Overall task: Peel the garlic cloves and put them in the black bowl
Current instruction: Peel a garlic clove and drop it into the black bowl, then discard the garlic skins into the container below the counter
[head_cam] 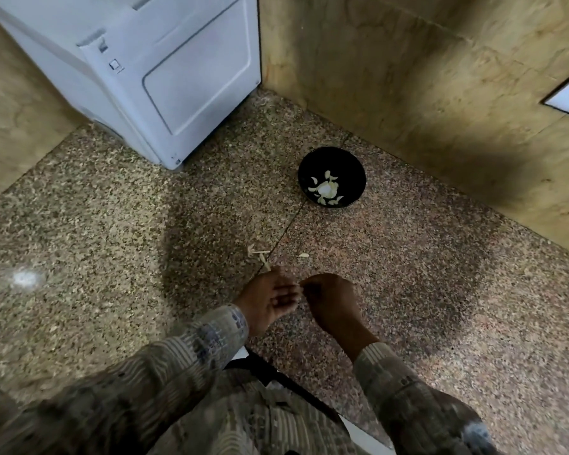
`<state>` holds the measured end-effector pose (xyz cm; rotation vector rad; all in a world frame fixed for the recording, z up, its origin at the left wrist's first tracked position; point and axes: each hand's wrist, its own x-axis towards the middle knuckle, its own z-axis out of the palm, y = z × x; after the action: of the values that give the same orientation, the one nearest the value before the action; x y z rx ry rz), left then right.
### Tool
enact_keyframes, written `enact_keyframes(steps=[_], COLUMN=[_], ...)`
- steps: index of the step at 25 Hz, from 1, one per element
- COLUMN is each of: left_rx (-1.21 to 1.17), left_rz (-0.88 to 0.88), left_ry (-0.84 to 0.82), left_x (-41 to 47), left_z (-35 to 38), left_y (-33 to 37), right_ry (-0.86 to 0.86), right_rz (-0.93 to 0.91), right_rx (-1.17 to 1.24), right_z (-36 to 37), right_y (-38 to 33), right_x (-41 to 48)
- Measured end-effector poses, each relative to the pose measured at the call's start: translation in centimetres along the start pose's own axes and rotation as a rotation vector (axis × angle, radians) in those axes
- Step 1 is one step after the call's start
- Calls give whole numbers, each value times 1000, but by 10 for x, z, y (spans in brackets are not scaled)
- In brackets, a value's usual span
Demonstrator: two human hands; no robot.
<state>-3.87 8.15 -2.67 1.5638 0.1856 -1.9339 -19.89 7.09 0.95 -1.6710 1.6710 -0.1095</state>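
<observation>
Your two hands are up close together over the near middle of the speckled stone worktop (112, 224), their fingertips meeting. Your left hand (270, 303) has its palm turned up towards you, fingers curled in. Your right hand (332, 303) shows its back, fingers bent down to the same spot. Between them you are pinching a pale bit (299, 285). It is too small and blurred to tell whether it is a clove or only skin. Both patterned sleeves (184, 359) reach in from the near edge.

Just beyond your hands, a few peel scraps (259, 254) lie on the worktop along a seam in the stone, with one more sliver a little to the right.

The black bowl (342, 162) stands well beyond your hands and slightly to the right, close to the foot of the far wall. Peeled garlic cloves (326, 190) lie in its bottom, a cluster in the middle and some loose around it.

At the far left a white appliance (184, 77) sits on the worktop in the corner. Marbled tan wall panels (424, 77) run behind it and along the right.
</observation>
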Motion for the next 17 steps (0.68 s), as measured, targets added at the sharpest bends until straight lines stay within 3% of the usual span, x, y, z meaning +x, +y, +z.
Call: enact_keyframes(steps=[3, 6, 13, 17], left_rx=[-112, -189, -416, -623], left_rz=[-35, -40, 216, 338], left_ry=[-5, -52, -170, -182], left_x=[-8, -15, -50, -92], left_z=[11, 13, -6, -28], left_y=[-14, -23, -63, -103], right_ry=[-145, -108, -106, -324], right_rz=[-344, -426, -46, 76], right_rx=[-305, -305, 447, 966], right_z=[2, 11, -24, -33], right_y=[-25, -35, -21, -17], right_x=[-7, -19, -59, -94])
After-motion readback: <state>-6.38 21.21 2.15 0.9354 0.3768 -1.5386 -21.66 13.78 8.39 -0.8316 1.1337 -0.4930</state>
